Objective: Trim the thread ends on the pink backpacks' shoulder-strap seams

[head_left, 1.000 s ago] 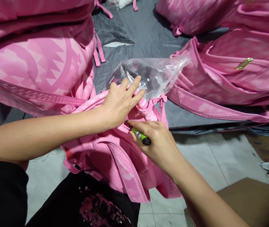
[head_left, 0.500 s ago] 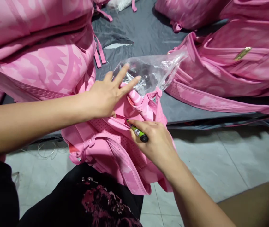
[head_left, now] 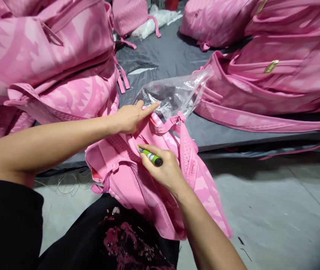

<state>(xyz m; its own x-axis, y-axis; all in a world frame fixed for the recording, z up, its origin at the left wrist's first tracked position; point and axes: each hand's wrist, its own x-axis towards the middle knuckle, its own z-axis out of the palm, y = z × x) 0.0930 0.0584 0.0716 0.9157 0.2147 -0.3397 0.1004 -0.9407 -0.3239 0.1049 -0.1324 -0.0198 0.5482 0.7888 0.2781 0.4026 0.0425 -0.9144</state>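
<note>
A pink camouflage backpack (head_left: pixel 148 202) lies across my lap with its straps and perforated back padding upward, leaning against the table edge. My left hand (head_left: pixel 132 118) rests on its upper part, the visible fingers stretched out and apart; the thumb is hidden. A green marker pen (head_left: pixel 150 155) with a black end is held in my right hand (head_left: pixel 165 168), between thumb and fingers. Its tip end is at a fold of the backpack, below my left hand. Clear plastic (head_left: pixel 174 92) spreads just beyond the backpack's top.
Pink backpacks (head_left: pixel 47 52) are stacked on the left of the grey covered table (head_left: pixel 165 48). More pink backpacks (head_left: pixel 275 78) lie at the right, one with a gold-coloured metal piece. White plastic (head_left: pixel 154 24) lies at the back. Loose string (head_left: pixel 67 183) is on the tiled floor.
My left hand has turned, with its fingers less widely spread. My right hand and the marker have shifted left along the backpack. More of the backpack's right side shows as the view has shifted.
</note>
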